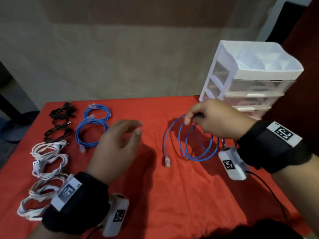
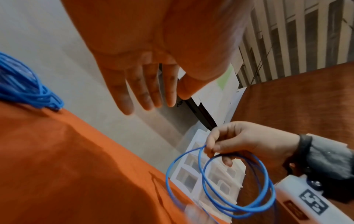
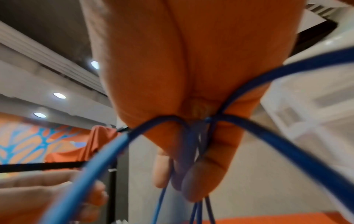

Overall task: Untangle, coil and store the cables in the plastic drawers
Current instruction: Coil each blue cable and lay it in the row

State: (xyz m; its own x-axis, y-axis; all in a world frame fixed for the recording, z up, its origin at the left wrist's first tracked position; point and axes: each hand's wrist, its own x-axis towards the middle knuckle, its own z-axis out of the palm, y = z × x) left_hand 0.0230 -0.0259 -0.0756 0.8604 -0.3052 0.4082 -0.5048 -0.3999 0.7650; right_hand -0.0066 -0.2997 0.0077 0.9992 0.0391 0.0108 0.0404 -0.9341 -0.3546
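My right hand (image 1: 191,118) pinches the top of a loosely coiled blue network cable (image 1: 189,145), whose loops hang down onto the red tablecloth (image 1: 155,187). The cable's clear plug (image 1: 167,162) lies on the cloth. The left wrist view shows the same right hand (image 2: 226,145) gripping the blue loops (image 2: 220,181). In the right wrist view several blue strands (image 3: 195,139) pass between my fingers. My left hand (image 1: 127,130) hovers over the cloth left of the coil, fingers relaxed, holding nothing. The white plastic drawer unit (image 1: 250,78) stands at the back right, its drawers closed.
Coiled cables lie in rows on the left: two blue coils (image 1: 93,128), black coils (image 1: 60,121) and white coils (image 1: 46,159). A black wire (image 1: 272,192) runs from my right wrist camera across the cloth. A wall rises behind the table.
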